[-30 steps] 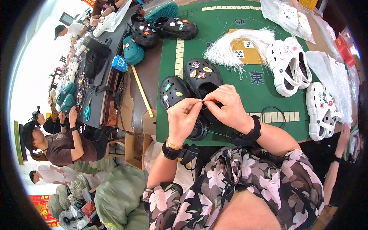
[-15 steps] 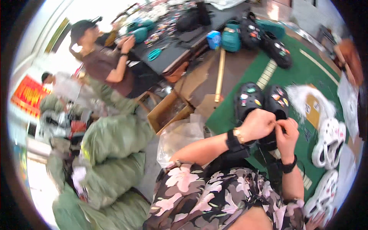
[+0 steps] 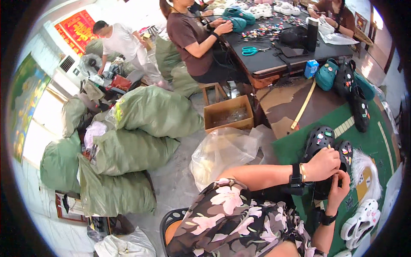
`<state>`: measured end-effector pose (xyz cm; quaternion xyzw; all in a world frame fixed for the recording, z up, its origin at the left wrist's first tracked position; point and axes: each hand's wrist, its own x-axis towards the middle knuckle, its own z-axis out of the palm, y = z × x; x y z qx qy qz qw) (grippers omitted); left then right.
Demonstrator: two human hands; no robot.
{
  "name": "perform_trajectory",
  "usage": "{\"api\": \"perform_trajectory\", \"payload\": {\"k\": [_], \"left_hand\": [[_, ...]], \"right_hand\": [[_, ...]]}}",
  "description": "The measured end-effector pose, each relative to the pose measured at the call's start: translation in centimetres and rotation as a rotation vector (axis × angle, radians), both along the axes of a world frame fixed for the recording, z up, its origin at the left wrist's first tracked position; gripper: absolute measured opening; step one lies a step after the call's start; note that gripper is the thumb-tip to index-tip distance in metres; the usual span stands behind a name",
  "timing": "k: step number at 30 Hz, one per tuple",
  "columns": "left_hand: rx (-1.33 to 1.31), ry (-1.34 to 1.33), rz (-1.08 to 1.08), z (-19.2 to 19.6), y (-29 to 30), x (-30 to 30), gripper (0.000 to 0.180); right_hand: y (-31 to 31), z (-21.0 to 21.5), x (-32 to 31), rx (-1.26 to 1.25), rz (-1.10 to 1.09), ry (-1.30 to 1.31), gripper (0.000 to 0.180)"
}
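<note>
Over two black clogs my hands meet, fingertips close together. My left hand [image 3: 322,165], with a gold bracelet and a black band at the wrist, has its fingers closed in a pinch. Just below it, my right hand [image 3: 338,189] is pinched too. Whatever is between their fingertips is too small or hidden to make out. The left clog [image 3: 319,139] carries colourful charms on its toe. Beside it, the right clog [image 3: 345,150] also has charms and is partly covered by my hands. Both lie on a green mat [image 3: 295,147].
White clogs [image 3: 361,222] and white fibres [image 3: 370,175] lie to the right. Teal and black clogs [image 3: 327,75] are at the mat's far end. A cardboard box [image 3: 229,113], clear plastic bag [image 3: 222,150] and stuffed green sacks [image 3: 132,150] stand left. Co-workers sit at a black table [image 3: 265,60].
The whole view has swung left, so the clogs and my hands appear farther right and lower. My hands stay together over the black clogs.
</note>
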<state>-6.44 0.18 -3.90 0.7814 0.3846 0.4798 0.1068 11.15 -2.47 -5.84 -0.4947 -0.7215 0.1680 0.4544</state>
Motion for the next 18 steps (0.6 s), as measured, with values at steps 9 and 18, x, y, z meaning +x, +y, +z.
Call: {"api": "perform_trajectory", "payload": {"k": [9, 18], "left_hand": [[-0.081, -0.218, -0.019, -1.4, -0.2, 0.9, 0.012], [-0.126, -0.242, -0.023, -2.4, -0.8, 1.2, 0.010]], "right_hand": [[0.8, -0.5, 0.7, 0.024, 0.055, -0.039, 0.005], [1.5, -1.7, 1.5, 0.080, 0.084, -0.183, 0.008]]}}
